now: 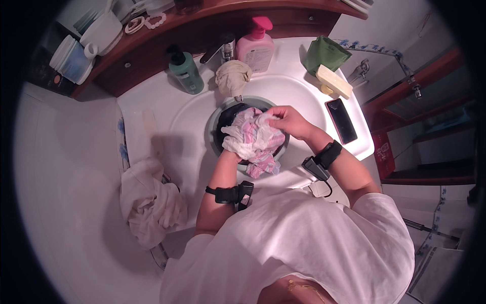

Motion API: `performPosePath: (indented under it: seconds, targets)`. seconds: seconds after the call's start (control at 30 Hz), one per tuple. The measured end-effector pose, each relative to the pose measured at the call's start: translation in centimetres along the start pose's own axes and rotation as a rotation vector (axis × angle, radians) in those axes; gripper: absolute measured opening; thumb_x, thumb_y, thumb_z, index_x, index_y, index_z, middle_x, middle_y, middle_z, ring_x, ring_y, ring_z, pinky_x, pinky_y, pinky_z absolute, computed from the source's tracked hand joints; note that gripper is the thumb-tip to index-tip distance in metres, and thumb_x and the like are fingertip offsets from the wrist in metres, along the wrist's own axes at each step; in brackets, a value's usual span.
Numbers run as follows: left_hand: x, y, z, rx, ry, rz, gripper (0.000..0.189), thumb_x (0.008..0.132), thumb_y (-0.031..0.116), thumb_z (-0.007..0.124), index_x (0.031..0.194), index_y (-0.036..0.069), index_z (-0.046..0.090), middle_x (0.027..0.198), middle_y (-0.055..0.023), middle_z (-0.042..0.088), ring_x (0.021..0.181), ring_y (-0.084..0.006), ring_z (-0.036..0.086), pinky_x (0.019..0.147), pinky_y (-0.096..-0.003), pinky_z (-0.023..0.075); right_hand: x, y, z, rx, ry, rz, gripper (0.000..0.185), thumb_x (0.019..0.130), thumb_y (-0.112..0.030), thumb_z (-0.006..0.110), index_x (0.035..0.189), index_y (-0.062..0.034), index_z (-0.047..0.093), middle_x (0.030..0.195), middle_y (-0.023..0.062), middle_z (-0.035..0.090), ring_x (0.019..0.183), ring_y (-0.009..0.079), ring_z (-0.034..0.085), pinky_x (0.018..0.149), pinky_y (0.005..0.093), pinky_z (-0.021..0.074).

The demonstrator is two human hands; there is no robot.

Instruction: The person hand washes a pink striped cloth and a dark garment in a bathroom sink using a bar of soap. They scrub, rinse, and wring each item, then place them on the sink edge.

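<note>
A bundle of pink-and-white striped cloth (248, 133) rests over a grey-green basin (215, 140) in the white sink. The fingers of my right hand (286, 119) pinch the cloth's upper right part. My left hand (232, 156) is mostly hidden under the bundle's lower left side, so its grip cannot be seen. Dark fabric (227, 114) lies in the basin beneath. One end of the striped cloth hangs over the basin's near rim. Directly beyond the basin, a beige cloth (232, 78) is wrapped around the faucet (229, 47) spout.
Behind the sink stand a green pump bottle (186, 74) and a pink pump bottle (256, 49). At right are a green pouch (326, 55), a pale yellow bar (334, 81) and a smartphone (341, 121). A crumpled white cloth (150, 201) drapes over the sink's left edge. A wooden shelf (152, 41) runs behind.
</note>
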State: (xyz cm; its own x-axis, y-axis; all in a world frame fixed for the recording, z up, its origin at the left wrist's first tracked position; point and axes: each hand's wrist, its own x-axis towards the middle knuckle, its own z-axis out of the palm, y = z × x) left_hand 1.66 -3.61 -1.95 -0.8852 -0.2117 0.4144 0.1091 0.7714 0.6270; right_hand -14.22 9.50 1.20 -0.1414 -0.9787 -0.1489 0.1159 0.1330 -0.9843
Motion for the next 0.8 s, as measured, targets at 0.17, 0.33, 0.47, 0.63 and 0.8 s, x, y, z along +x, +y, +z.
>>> performPosePath:
  seconds: [0.17,0.33,0.47,0.63,0.8]
  targets:
    - [0.4,1.1,-1.5,-0.447,0.088,-0.392,0.05,0.083,0.031,0.058,0.124,0.003,0.049,0.121,-0.0147,0.055,0.108,-0.0286,0.055,0.097,-0.0415,0.0414,-0.5,-1.8,0.0,0.338,0.422,-0.144,0.02,0.089,-0.017,0.056,0.105,-0.0035,0.056,0.101,0.005,0.06,0.091,0.0144,0.058,0.075,0.0288,0.0492]
    - [0.5,0.8,-1.1,-2.04,0.394,-0.441,0.046,0.09,0.037,0.043,0.123,0.006,0.048,0.116,-0.0103,0.058,0.115,-0.0272,0.051,0.1,-0.0446,0.0389,-1.3,-1.9,0.6,0.413,0.386,0.078,0.033,0.089,-0.022,0.059,0.115,-0.0027,0.052,0.11,0.0085,0.058,0.099,0.017,0.059,0.084,0.0313,0.0504]
    - [0.5,0.7,-0.9,-1.856,0.748,-0.638,0.051,0.092,0.046,0.04,0.125,0.007,0.047,0.122,-0.0118,0.052,0.116,-0.0311,0.047,0.101,-0.0487,0.0356,-1.4,0.0,-0.8,0.191,0.217,0.271,0.037,0.085,-0.016,0.065,0.117,0.0007,0.054,0.105,0.0097,0.063,0.097,0.0179,0.062,0.086,0.0308,0.051]
    - [0.3,-0.8,1.7,-1.936,0.629,-0.798,0.051,0.093,0.051,0.035,0.108,0.005,0.053,0.111,-0.011,0.058,0.102,-0.0284,0.056,0.092,-0.0447,0.0451,-0.2,0.5,2.1,0.355,0.511,-0.088,0.023,0.083,-0.006,0.061,0.105,0.0018,0.057,0.095,0.0094,0.065,0.082,0.0172,0.064,0.077,0.0296,0.0523]
    - [-2.1,-3.6,6.8,-2.003,0.426,-0.787,0.033,0.095,0.032,0.038,0.103,0.007,0.058,0.107,-0.0103,0.061,0.099,-0.0246,0.059,0.089,-0.0404,0.0476,1.1,-0.5,10.6,-0.855,0.146,-0.326,0.029,0.081,-0.025,0.066,0.095,-0.0009,0.056,0.096,0.0163,0.06,0.091,0.0359,0.058,0.084,0.0416,0.0449]
